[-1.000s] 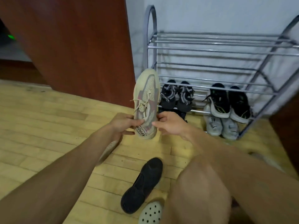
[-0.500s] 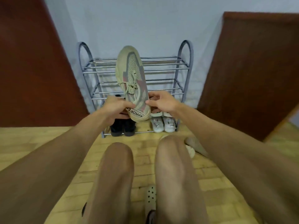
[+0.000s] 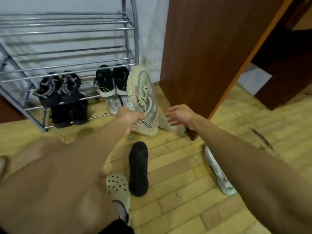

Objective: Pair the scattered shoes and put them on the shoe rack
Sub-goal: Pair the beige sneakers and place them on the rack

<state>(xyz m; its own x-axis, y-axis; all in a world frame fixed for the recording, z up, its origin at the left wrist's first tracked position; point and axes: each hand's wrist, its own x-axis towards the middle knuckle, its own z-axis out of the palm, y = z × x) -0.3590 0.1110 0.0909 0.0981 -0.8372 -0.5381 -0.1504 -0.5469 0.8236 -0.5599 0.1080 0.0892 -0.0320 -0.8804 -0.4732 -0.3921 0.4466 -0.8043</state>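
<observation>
Wood floor (image 3: 177, 166): left hand (image 3: 130, 118) grips beige sneaker (image 3: 144, 98); right hand (image 3: 181, 116) open; mate half-hidden.

A pale wall (image 3: 70, 5) runs behind, blotched with dull stains low down near the floor (image 3: 177, 166). The floor is of yellowish wood blocks laid like bricks, worn and marked with dark cracks at the right. A dark red-brown wooden panel (image 3: 211, 48) stands upright at the right, its foot on the floor. Beyond it lies a dim opening with more brown wood.
</observation>
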